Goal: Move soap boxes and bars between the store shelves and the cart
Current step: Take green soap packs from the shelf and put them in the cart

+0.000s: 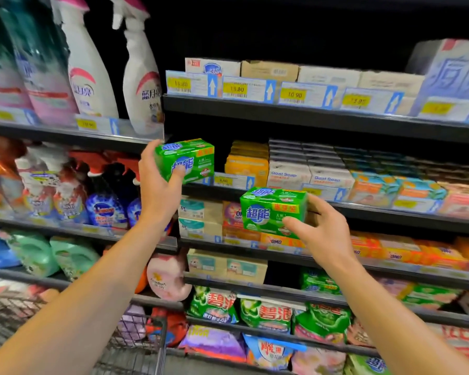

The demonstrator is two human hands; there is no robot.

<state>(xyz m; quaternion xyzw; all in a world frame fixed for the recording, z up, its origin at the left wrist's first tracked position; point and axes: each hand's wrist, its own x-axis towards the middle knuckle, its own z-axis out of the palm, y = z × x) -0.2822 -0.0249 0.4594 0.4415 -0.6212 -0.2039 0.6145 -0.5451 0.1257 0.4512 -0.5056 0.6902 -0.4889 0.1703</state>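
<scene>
Two green soap boxes are in my grasp, one per hand. My left hand (157, 171) wraps its fingers (178, 173) over the front of the left soap box (186, 159), thumb up its near end, holding it at the lip of the shelf (255, 194) beside the yellow soap stack (247, 163). My right hand (322, 228) pinches the right soap box (274, 209), thumb on its face, fingers behind, lower and clear of the shelf. I judge this mid-transfer; direction I cannot tell. Next calls for a level carry between the shelf and the wire cart (136, 347) at lower left. Both boxes look like rigid, glossy, square-edged cartons, probably slippery under a loose pinch.
</scene>
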